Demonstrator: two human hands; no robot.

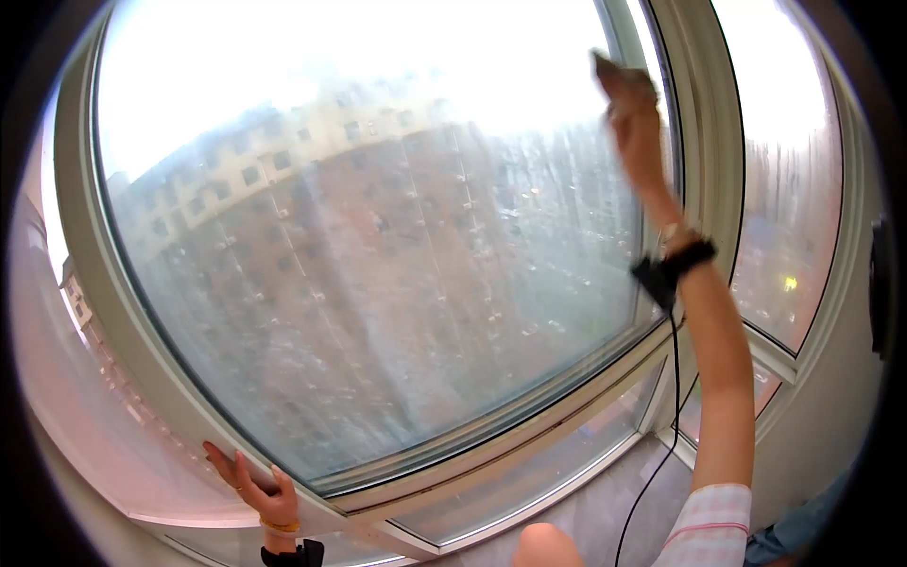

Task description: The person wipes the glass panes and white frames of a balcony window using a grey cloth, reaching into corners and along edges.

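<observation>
Reaching up to the right side of the large window pane (378, 265), the right hand (638, 123) had its fingers closed around one dark, bunched cloth (625, 83); motion blur hid its exact folds and whether it touched the glass. Well apart, below and to the left, the left hand (260, 487) was open, fingers spread and holding nothing, against the pale window frame (142, 274) near its lower corner.

The glass between the hands was streaked and hazy, with one long building (283, 180) dimly visible through it. Beyond the right forearm stood one tall, narrow side pane (789, 217), also streaked, with one yellow light (791, 283) showing in it. Below the large pane ran a low pane (529, 487), and grey floor (652, 472) lay below the right hand.

Two black wristbands were worn, one on each wrist (688, 260), plus one yellow band (280, 524) on the left. One black cable (661, 463) hung from the right wrist, beside a checked sleeve (713, 520). One bare knee (548, 546) showed between the arms.
</observation>
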